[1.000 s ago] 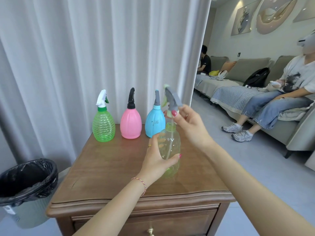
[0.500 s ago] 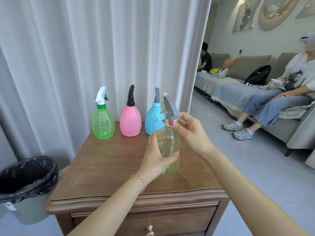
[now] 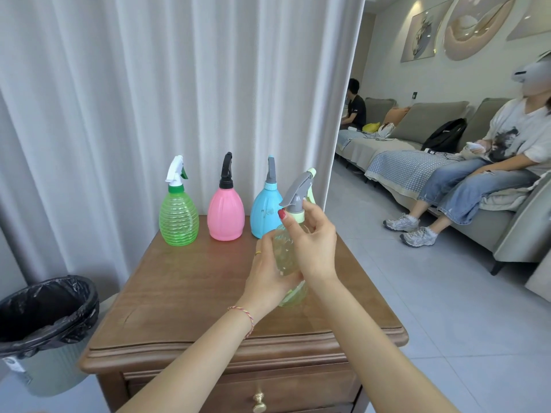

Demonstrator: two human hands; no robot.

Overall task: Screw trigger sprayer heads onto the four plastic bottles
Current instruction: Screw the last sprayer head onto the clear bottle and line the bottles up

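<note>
A clear yellowish bottle [image 3: 285, 254] stands on the wooden cabinet top [image 3: 190, 281], gripped around its body by my left hand [image 3: 268, 272]. A grey trigger sprayer head [image 3: 298, 190] with a pale yellow collar sits on the bottle's neck, and my right hand [image 3: 313, 239] pinches that collar. At the back of the cabinet stand a green ribbed bottle [image 3: 178, 217] with a white head, a pink bottle [image 3: 225, 214] with a black head, and a blue bottle [image 3: 265, 214] with a grey head.
A bin lined with a black bag [image 3: 44, 320] stands left of the cabinet. White curtains [image 3: 149, 99] hang right behind the bottles. To the right, past open tiled floor, two people sit on a grey sofa [image 3: 465, 162].
The sprayer head has come down onto the bottle's neck. My right hand has dropped with it and now grips the collar, while my left hand keeps hold of the bottle.
</note>
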